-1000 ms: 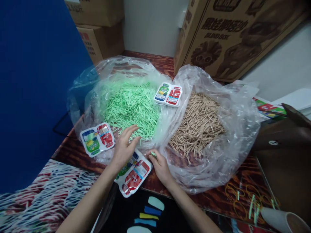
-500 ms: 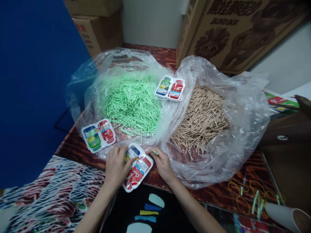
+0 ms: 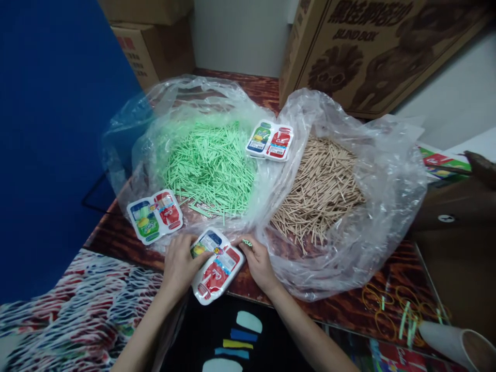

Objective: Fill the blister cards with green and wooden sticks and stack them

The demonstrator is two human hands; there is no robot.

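Wood-grain table [image 3: 116, 235], with a carton [image 3: 368, 62] printed "BLIND BOX" at its back.
At the front edge, a pack [image 3: 220, 271] reading "Cola" is pinched in the left hand [image 3: 180, 268]; the right hand [image 3: 260, 266], at its edge, pinches small green sticks [image 3: 247, 243].

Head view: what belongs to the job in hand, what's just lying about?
In use: Cola pack in left hand; green bundle in right hand; likely green stick pile, brown stick pile.

Apparently lying about: BLIND BOX carton, stacked boxes, cup.
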